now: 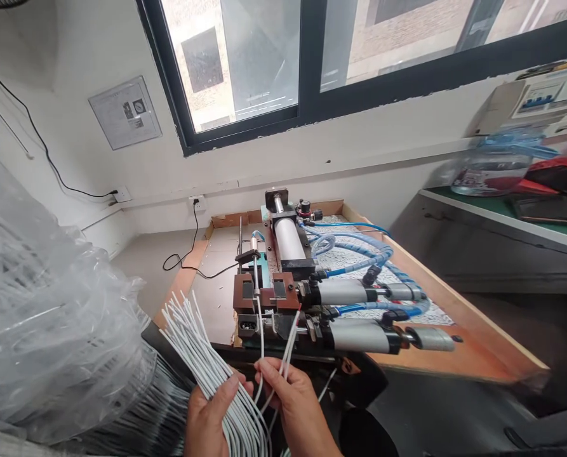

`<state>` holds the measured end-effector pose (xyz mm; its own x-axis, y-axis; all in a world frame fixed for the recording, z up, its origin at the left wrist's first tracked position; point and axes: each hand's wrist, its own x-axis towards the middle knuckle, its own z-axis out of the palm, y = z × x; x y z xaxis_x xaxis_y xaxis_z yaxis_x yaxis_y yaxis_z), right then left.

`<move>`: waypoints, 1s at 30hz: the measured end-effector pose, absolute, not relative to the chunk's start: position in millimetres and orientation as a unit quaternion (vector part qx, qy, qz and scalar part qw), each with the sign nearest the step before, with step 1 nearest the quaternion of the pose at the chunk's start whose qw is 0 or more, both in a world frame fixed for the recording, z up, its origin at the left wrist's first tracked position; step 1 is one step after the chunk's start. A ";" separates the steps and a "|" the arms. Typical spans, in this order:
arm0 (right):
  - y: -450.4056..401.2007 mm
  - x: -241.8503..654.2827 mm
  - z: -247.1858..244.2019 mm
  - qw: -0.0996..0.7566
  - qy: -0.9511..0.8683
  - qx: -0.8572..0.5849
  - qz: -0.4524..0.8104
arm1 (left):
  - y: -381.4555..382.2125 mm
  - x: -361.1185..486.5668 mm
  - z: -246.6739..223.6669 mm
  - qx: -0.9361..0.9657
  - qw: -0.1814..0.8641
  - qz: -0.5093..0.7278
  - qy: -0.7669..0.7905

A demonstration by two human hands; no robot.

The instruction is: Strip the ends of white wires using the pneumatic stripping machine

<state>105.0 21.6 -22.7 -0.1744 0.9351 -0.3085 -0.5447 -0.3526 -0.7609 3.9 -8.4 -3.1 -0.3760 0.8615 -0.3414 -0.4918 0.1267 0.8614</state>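
My left hand [213,412] is closed around a thick bundle of white cables [202,355], whose cut ends fan out up and to the left. Between the thumb and fingers of my right hand [290,397] are a few white cables. One single cable [261,330] runs up from these fingers into the brown jaws [264,293] of a pneumatic machine. The other cables [290,343] in that hand lean right, and one shows a reddish tip near the machine's front. The lower ends of the cables drop out of view below.
Silver air cylinders [359,335] jut right from the machine, with blue air hoses [373,254] looping behind. A wooden-edged tray [478,330] surrounds it. Plastic-wrapped cable bundles [49,330] stand at left. A green-topped shelf [502,212] at right holds a plastic jug [495,165].
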 end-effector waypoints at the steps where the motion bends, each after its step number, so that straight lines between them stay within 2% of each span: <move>1: 22.4 105.0 -24.6 0.513 -0.237 -0.393 0.725 | -8.3 2.9 -3.6 0.161 0.531 0.639 0.533; 13: 26.0 104.1 -26.2 0.535 -0.203 -0.387 0.723 | -6.9 5.5 -4.2 0.155 0.524 0.630 0.551; 23: 32.6 106.2 -24.4 0.511 -0.225 -0.364 0.745 | -11.4 3.7 -5.8 0.237 0.518 0.615 0.544; 30: 25.4 103.9 -14.9 0.467 -0.257 -0.290 0.795 | -17.1 1.0 -12.9 0.293 0.518 0.570 0.567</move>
